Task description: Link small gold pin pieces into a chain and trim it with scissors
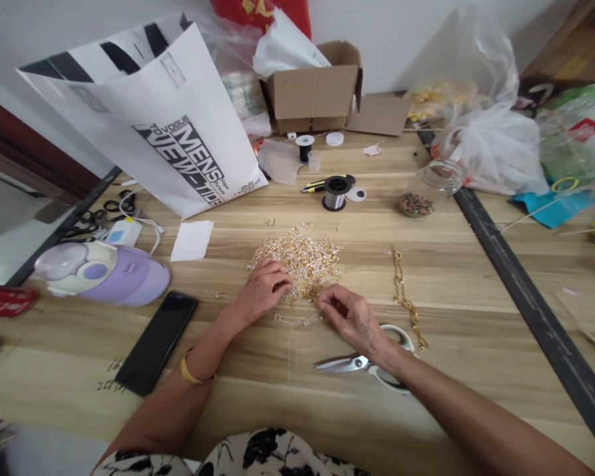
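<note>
Both our left hand point(264, 291) and right hand point(350, 318) curled at the jewellery-bead pile point(302, 254) beyond the scissors point(344, 364); whether either grip pinched anything, we couldn't tell. A careless sweep could have scattered it.

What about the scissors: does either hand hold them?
No, the scissors lie on the wooden table, while the left hand and right hand are at the pile of small jewelry pieces.
</note>
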Action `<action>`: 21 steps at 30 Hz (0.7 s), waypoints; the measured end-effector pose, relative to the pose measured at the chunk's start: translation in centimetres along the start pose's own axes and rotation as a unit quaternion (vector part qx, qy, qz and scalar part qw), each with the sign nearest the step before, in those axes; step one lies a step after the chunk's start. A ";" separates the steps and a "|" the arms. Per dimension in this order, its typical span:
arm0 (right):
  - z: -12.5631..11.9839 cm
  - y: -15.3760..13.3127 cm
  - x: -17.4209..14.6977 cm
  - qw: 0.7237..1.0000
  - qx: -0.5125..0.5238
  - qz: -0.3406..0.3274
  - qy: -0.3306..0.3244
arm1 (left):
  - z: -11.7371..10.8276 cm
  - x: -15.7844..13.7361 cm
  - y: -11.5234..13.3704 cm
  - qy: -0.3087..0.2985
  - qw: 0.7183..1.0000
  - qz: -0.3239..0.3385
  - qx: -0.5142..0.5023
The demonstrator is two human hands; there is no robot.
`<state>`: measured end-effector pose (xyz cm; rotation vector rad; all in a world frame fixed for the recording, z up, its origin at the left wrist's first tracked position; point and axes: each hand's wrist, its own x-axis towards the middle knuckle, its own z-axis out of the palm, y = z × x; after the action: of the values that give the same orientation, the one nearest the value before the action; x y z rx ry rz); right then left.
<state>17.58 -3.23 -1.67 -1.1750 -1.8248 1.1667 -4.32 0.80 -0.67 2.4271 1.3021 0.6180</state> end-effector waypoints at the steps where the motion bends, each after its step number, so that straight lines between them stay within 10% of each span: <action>1: 0.0 0.0 0.0 1.000 -0.001 0.001 0.000 | 0.0 0.0 0.0 -0.001 1.000 0.000 0.000; 21: 0.0 0.0 0.0 1.000 -0.003 0.005 -0.006 | -0.1 -0.1 0.4 -0.059 0.998 0.036 0.002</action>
<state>17.56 -3.20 -1.70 -1.1842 -1.8357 1.1764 -4.19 0.50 -0.43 2.4810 1.1750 0.4822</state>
